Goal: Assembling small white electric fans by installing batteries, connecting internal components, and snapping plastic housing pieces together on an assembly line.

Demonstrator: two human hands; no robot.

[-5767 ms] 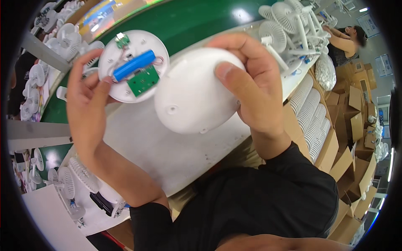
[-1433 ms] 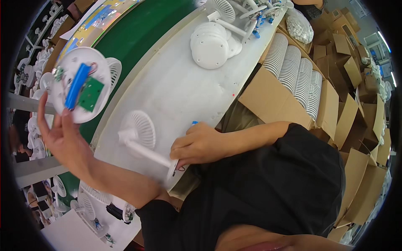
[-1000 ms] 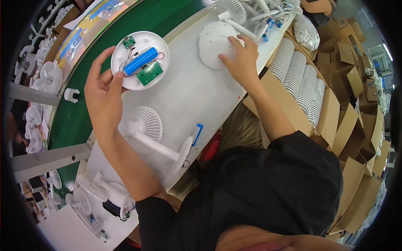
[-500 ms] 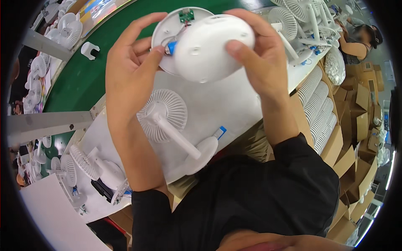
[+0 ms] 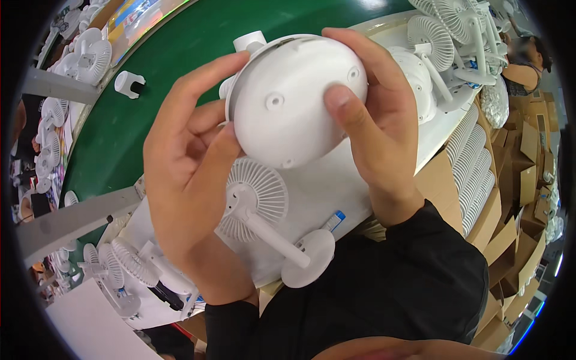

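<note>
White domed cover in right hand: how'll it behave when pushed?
White cover: probably stiff, since no dent shows where the right hand rests its thumb. Maybe slippery, given the smooth sheen. Likely to rock if set bulge-down, as that face looks curved.

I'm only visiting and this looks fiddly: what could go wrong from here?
A gap shows at the upper rim between the white cover and the white piece behind it; they might sit crooked. Held up by the left hand and right hand, either could slip onto the fan below. The fan's base seems to overhang the table; it might get knocked.
</note>
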